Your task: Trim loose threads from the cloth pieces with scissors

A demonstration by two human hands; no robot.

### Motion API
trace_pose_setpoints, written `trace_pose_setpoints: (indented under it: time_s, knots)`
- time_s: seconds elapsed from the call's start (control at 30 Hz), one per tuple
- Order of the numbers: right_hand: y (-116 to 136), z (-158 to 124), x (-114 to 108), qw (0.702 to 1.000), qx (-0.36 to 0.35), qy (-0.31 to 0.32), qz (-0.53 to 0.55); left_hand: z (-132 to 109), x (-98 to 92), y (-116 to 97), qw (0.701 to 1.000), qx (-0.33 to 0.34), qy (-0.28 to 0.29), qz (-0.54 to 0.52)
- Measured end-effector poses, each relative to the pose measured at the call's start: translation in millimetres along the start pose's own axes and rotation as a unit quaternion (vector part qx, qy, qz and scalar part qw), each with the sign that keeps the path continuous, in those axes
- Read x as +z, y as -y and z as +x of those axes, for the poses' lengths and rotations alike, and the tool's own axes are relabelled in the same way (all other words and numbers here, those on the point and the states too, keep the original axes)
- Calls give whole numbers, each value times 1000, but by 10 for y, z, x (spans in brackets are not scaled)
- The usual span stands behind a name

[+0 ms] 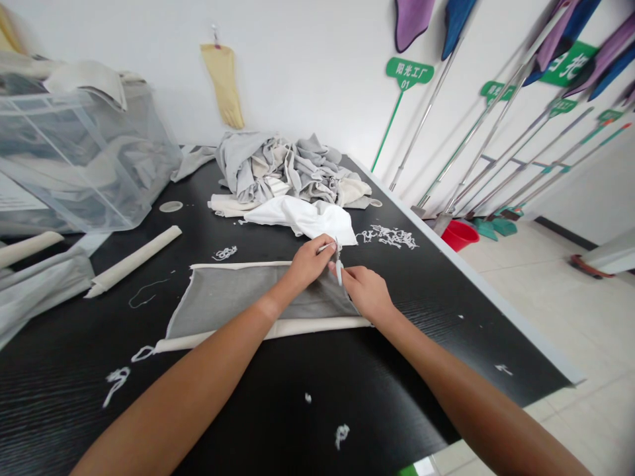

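A grey cloth panel (218,297) with cream rolled edges lies flat on the black table, frayed along its left side. My right hand (367,291) grips a pair of small scissors (339,272) with pale handles at the panel's far right corner, blades pointing away from me. Just left of the blades, my left hand (308,259) is closed in a pinch. A bit of white shows at its fingertips, too small to tell whether thread or cloth edge. A loop of white thread (143,354) trails from the panel's near left corner.
Behind the panel lie a white cloth (302,215) and a heap of grey and cream cloths (292,165). Thread scraps (389,236) litter the table (238,410). A clear bin (99,158) of fabric and a rolled cloth (136,261) are left. Mops (431,119) line the right wall.
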State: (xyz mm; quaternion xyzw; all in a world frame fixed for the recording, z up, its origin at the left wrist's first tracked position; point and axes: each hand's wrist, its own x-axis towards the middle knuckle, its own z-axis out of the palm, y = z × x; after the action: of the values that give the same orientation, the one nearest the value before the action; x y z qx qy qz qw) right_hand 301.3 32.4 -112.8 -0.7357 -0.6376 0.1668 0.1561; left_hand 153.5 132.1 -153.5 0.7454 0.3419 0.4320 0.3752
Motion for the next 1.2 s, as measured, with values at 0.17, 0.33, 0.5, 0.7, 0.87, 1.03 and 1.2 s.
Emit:
trace_pose_setpoints:
  time_s: [0.17,0.33,0.5,0.7,0.87,1.03,1.2]
  knots:
    - [-50,21,43,999,-18,-18,23,-1,-20,2,1000,2,-7,5]
    - [-88,38,46,998,-27,-42,29,7,-46,-3,1000,-3,-4,10]
    - [-74,39,-2,999,-28,-20,24,12,-40,0,1000,3,15,-13]
    - [-116,66,38,997,-47,-49,40,37,-73,8,999,-8,6,-34]
    - [-105,59,-8,996,-49,-31,61,27,-37,-44,998,-15,30,-43]
    - [-98,30,-106,992,-34,-65,98,1,5,-58,995,-31,51,-81]
    - [-228,65,-213,988,-6,-94,119,4,-57,-2,997,-43,12,-62]
